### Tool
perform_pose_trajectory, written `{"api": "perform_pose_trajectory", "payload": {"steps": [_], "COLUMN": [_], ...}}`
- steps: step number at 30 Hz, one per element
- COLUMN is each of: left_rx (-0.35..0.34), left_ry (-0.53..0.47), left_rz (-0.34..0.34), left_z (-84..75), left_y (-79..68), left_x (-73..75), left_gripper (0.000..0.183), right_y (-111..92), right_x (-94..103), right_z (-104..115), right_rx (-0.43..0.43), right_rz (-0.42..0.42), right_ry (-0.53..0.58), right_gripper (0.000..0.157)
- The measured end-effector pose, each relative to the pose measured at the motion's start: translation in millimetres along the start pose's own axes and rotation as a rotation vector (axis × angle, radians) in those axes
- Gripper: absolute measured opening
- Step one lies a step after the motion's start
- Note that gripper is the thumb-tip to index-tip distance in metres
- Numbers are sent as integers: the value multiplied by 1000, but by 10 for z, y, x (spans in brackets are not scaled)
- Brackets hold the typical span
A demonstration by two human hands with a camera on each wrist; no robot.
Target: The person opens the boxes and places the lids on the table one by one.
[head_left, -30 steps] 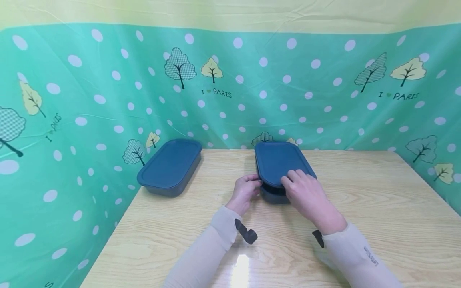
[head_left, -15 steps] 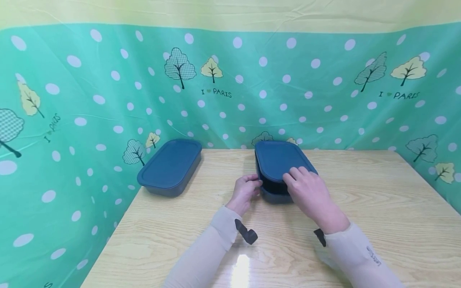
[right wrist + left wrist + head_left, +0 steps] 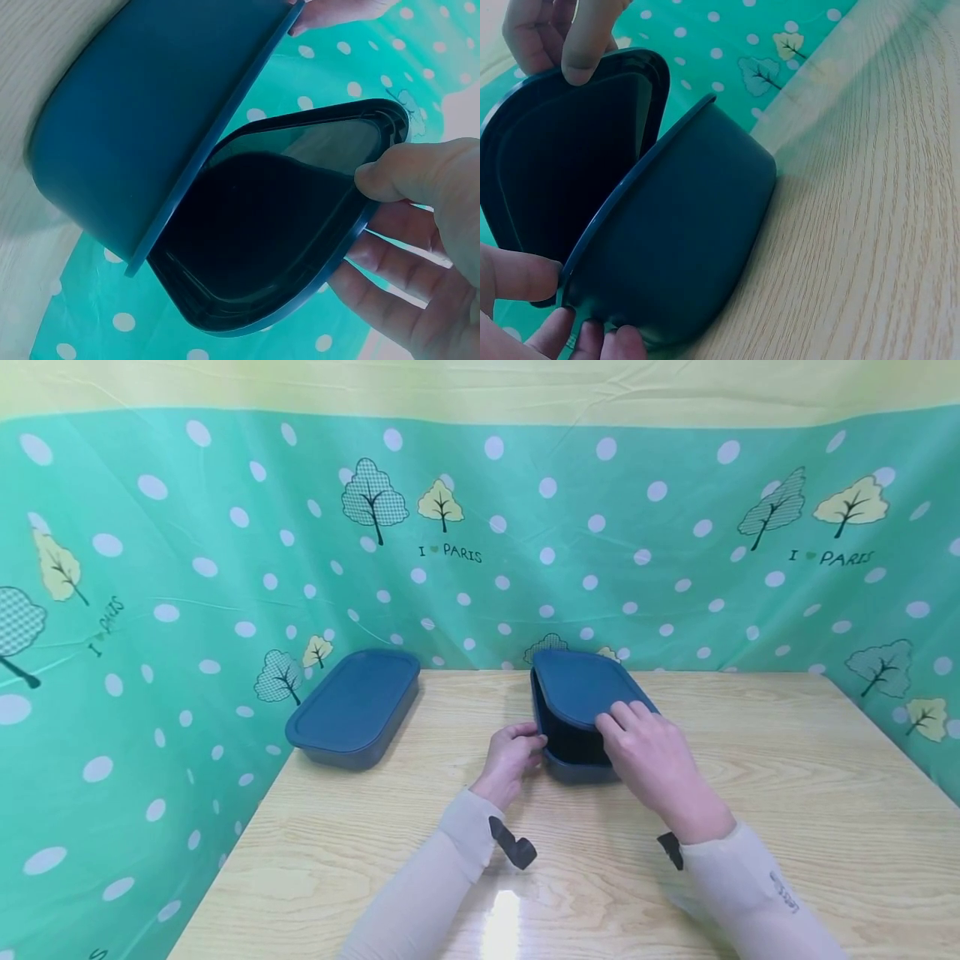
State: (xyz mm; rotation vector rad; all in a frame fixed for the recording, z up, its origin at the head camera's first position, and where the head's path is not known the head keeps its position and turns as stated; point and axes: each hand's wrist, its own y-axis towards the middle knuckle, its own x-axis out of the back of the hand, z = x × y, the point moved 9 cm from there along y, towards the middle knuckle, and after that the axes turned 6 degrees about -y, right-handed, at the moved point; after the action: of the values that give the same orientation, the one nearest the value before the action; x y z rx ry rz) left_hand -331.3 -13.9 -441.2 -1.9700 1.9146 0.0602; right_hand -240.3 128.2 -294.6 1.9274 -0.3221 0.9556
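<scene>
A dark blue rectangular container (image 3: 581, 772) stands on the table, its near end uncovered and its inside dark. Its matching lid (image 3: 588, 685) slants up over it, raised at the near end. My right hand (image 3: 651, 758) pinches the lid's near right part, thumb on the underside and fingers on top, as the right wrist view shows. At the near left corner, my left hand (image 3: 510, 762) holds the container's rim between thumb and fingers. The left wrist view shows that container's outer wall (image 3: 675, 217) and the lid's recessed underside (image 3: 570, 142).
A second dark blue container (image 3: 356, 706) with its lid on stands at the table's left edge. Behind the wooden table (image 3: 450, 710) hangs a green dotted cloth (image 3: 480, 577) with trees, which also runs along the left side.
The lid's near end has risen and tilted further, widening the gap over the container. My right hand moved slightly up and right with it. My left hand stayed at the corner.
</scene>
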Motion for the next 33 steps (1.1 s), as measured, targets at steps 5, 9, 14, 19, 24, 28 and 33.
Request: {"api": "perform_pose_trajectory", "payload": {"steps": [5,9,14,19,24,28,33], "left_rx": [-3,3,2,3,-3,-6,-1], "left_ry": [3,2,-2,-9,-14,-18,-23], "left_rz": [-2,-6,2,9,12,8,5], "left_z": [0,3,-8,-25,-29,-29,-23], "left_y": [-3,-7,-15,-31,-34,-28,-27], "left_x": [1,-1,-13,-25,-27,-24,-22], "left_gripper": [32,32,32,34,34,33,33], "right_y": [0,-4,-10,-11,-15,-15,-18], "right_x": [34,73,122,150,173,189,195], "right_z": [-16,-51,-100,-125,-164,-195,-221], "right_rx": [0,-11,-31,-41,-66,-82,-98], "right_rz": [-33,-72,-102,-123,-146,-165,-175], "right_ry": [-4,4,19,19,21,18,17], "right_gripper": [14,15,16,15,16,16,14]}}
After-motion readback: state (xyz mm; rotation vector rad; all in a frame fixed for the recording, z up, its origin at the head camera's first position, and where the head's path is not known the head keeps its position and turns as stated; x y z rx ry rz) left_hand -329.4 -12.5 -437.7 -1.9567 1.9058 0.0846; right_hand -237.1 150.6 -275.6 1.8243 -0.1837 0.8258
